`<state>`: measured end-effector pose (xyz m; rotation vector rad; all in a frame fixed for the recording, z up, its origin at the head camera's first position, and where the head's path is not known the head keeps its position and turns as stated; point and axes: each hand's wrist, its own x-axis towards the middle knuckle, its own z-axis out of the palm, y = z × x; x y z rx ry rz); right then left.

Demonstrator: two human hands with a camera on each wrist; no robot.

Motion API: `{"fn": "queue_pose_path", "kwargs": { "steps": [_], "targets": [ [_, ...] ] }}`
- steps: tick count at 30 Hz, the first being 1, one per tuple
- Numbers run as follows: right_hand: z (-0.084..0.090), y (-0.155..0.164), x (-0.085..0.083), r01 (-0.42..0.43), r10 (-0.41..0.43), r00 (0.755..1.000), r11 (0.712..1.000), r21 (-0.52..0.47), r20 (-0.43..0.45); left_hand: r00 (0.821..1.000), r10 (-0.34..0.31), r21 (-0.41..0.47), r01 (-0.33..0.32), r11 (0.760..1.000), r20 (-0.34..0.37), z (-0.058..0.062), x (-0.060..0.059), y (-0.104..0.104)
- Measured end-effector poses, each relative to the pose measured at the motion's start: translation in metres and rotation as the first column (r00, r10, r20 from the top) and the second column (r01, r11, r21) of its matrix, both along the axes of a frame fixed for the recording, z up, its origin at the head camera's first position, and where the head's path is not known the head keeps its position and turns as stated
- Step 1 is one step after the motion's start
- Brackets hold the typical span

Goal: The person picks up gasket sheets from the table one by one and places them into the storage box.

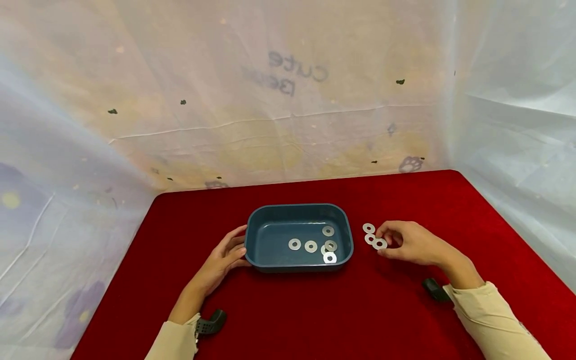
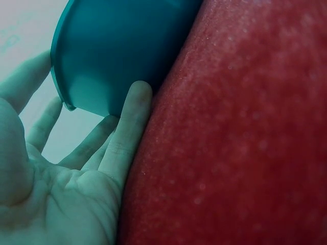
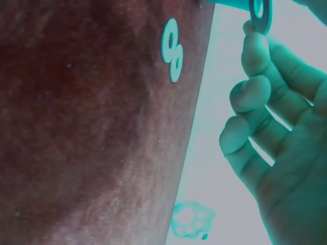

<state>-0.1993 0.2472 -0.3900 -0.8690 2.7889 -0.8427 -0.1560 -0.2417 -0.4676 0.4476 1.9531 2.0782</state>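
Left hand: the left hand (image 1: 223,260) rests with straight fingers against the left short wall of the blue tray (image 1: 260,218). In the left wrist view the fingers (image 2: 127,132) lie flat along the outside of the tray wall and do not curl around it, so the hand is relaxed and only steadies the tray.

Right hand: the right hand (image 1: 407,243) lies on the red cloth (image 1: 315,310), to the right of the tray. Its fingertips pinch one washer (image 1: 379,244). The right wrist view shows this held washer (image 3: 259,11) between the fingertips, lifted off the cloth.

Loose washers: two more washers (image 1: 369,233) lie flat on the cloth, touching each other, just beside the pinching fingertips and between that hand and the tray.

Tray content: about five washers (image 1: 311,246) lie on the tray floor, mostly in its right half.

Key relation: the tray lies directly to the left of the right hand, with its long axis running left to right. The near right wall of the tray is close to the held washer. The right hand is much nearer to the loose washers than the left hand, which is on the far side of the tray.
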Motion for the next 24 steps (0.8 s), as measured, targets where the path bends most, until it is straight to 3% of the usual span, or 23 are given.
{"fn": "queue_pose_path", "kwargs": {
  "steps": [14,24],
  "targets": [
    [0.012,-0.017,-0.004,0.015,-0.015,0.999,1.000,0.002,-0.051,1.000,0.002,0.002,-0.002,1.000,-0.007,0.001,0.000,-0.001],
    [0.019,-0.036,-0.006,0.018,-0.018,0.999,1.000,0.007,-0.041,1.000,-0.004,0.001,0.004,1.000,-0.001,0.001,0.000,0.000]
  ]
}}
